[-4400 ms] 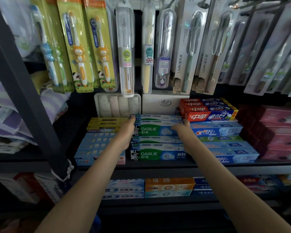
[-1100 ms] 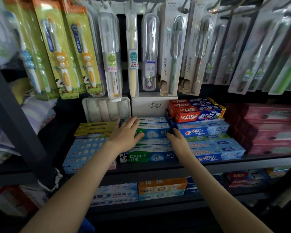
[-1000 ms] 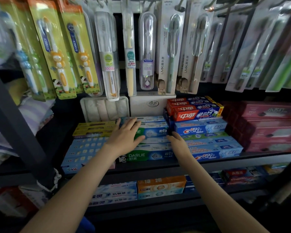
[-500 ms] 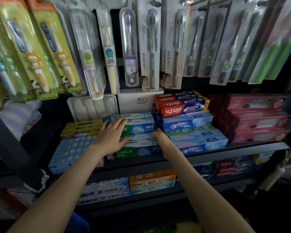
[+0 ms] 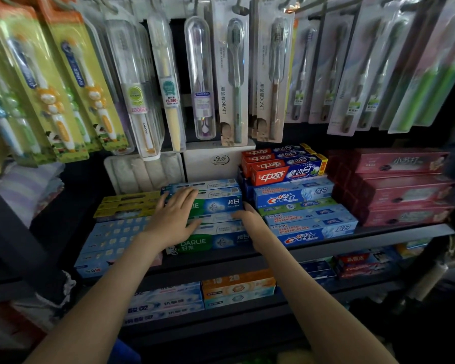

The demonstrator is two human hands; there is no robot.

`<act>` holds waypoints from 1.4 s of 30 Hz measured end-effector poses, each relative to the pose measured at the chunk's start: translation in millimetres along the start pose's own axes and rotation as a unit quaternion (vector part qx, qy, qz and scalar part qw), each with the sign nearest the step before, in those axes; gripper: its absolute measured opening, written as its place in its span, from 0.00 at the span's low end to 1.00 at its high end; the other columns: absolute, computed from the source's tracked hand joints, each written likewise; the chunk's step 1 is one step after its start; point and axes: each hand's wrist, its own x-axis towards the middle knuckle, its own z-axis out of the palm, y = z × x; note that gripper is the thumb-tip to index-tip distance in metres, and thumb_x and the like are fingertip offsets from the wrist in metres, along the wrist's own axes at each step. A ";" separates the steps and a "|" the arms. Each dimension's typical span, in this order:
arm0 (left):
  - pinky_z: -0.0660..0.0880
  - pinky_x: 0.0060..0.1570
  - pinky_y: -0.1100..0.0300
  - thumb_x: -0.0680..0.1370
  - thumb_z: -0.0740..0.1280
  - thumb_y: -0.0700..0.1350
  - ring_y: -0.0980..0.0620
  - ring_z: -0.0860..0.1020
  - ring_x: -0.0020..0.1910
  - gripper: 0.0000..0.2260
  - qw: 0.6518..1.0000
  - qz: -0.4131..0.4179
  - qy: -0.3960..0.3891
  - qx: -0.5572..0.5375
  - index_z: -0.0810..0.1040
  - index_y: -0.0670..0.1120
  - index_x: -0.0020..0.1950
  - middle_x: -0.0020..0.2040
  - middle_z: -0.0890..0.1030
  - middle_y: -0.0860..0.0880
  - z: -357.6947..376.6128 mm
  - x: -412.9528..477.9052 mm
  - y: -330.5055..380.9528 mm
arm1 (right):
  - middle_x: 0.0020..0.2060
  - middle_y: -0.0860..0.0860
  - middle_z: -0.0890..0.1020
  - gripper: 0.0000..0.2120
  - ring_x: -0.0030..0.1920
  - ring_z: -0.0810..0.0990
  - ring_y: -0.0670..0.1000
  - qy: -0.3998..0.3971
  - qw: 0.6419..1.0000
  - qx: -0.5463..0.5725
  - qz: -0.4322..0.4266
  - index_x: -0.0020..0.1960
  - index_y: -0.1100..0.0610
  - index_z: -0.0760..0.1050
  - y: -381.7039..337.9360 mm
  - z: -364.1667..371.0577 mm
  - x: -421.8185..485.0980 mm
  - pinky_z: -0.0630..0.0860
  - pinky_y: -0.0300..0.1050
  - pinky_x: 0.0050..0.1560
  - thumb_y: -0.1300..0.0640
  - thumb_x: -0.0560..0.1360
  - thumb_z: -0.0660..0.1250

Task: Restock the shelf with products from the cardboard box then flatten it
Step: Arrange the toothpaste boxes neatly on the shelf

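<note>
Hidden bits first: L hand (image 5: 172, 219) lies over the left half of the Darlie toothpaste boxes (image 5: 221, 206), so the logo on the upper one reads only "IE" plus the white chars at right. R hand (image 5: 250, 223) sits at the stack's right end, wedged btwn Darlie and the Crest boxes (image 5: 294, 197). Its fingertips drop out of sight there, so can't tell if they curl or stay straight. Bottom of view is dark and blurry, nothing readable, and both forearms run off the lower edge. Toothbrush packs (image 5: 202, 77) hang above, tops cut off by the frame, far-right ones smeared.

Now the boxes: the Darlie stack lies flat mid-shelf (image 5: 378, 232), stepped, w/ the lowest tier at the front lip and higher tiers farther back. Long axis runs left-right, parallel w/ the shelf edge. The green-and-blue printed side faces out, logo end to the left. L hand is palm down, fingers straight and spread, resting flat on the top faces, gripping nothing.

Neighbours: yellow boxes (image 5: 126, 203) and pale-blue boxes (image 5: 111, 240) are just beside the stack on the left. Red toothpaste boxes (image 5: 286, 173) sit atop the Crest pile, pink boxes (image 5: 405, 195) farther right. A white carton (image 5: 218, 160) stands behind. Below, an orange box (image 5: 238, 283) among more toothpaste.
</note>
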 end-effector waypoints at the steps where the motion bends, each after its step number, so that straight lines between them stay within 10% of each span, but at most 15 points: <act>1: 0.42 0.74 0.49 0.80 0.54 0.60 0.52 0.47 0.77 0.33 1.000 -0.001 0.000 -0.001 0.45 0.47 0.78 0.79 0.48 0.50 0.2 -0.2 0.3 | 0.63 0.55 0.75 0.25 0.56 0.77 0.56 -0.001 1.000 -0.006 -0.012 0.73 0.51 0.61 0.5 0.2 -0.6 0.77 0.49 0.51 0.60 0.77 0.61; 5: 0.40 0.74 0.48 0.80 0.54 0.60 0.52 0.45 0.77 0.34 1.000 -0.002 -0.008 -0.009 0.45 0.46 0.78 0.79 0.47 0.49 -3.1 -0.7 1.7 | 0.73 0.55 0.62 0.33 0.70 0.63 0.56 0.077 0.953 -0.227 -0.185 0.77 0.56 0.51 1.5 4.3 -14.4 0.65 0.53 0.68 0.59 0.76 0.62; 8: 0.35 0.73 0.45 0.80 0.53 0.60 0.52 0.41 0.77 0.34 1.000 -0.010 0.005 0.005 0.42 0.46 0.78 0.79 0.43 0.49 -2.5 -4.7 7.3 | 0.77 0.53 0.49 0.35 0.77 0.45 0.53 0.103 0.787 -0.482 -0.371 0.78 0.58 0.43 -2.3 8.8 -26.7 0.43 0.47 0.75 0.55 0.79 0.60; 11: 0.36 0.73 0.45 0.80 0.50 0.62 0.52 0.39 0.77 0.33 1.000 -0.020 -0.002 0.012 0.40 0.47 0.78 0.79 0.41 0.49 -1.9 -7.8 15.7 | 0.78 0.53 0.45 0.32 0.77 0.41 0.51 0.060 0.701 -0.613 -0.360 0.78 0.58 0.41 -5.1 14.2 -23.6 0.36 0.45 0.72 0.50 0.81 0.53; 25: 0.36 0.71 0.41 0.82 0.52 0.55 0.46 0.45 0.77 0.29 0.995 -0.059 0.086 -0.009 0.46 0.44 0.78 0.78 0.46 0.45 6.2 -28.9 31.6 | 0.73 0.48 0.34 0.33 0.74 0.33 0.49 0.048 0.704 -0.611 -0.359 0.77 0.56 0.36 14.5 17.8 -34.0 0.34 0.47 0.74 0.47 0.82 0.52; 30: 0.76 0.55 0.48 0.69 0.76 0.50 0.46 0.80 0.52 0.22 0.983 -0.064 0.169 -0.019 0.79 0.41 0.59 0.54 0.81 0.45 25.5 -61.9 47.9 | 0.70 0.55 0.69 0.31 0.68 0.69 0.58 0.091 0.681 -0.623 -0.374 0.73 0.59 0.62 30.9 5.2 -40.8 0.67 0.57 0.66 0.52 0.74 0.68; 42: 0.78 0.49 0.52 0.63 0.76 0.33 0.44 0.81 0.47 0.19 0.988 -0.087 0.120 -0.032 0.81 0.40 0.52 0.49 0.82 0.43 22.9 -67.7 47.7 | 0.68 0.53 0.70 0.24 0.68 0.66 0.53 0.082 0.717 -0.608 -0.331 0.72 0.58 0.65 25.8 7.5 -35.6 0.62 0.44 0.68 0.48 0.79 0.60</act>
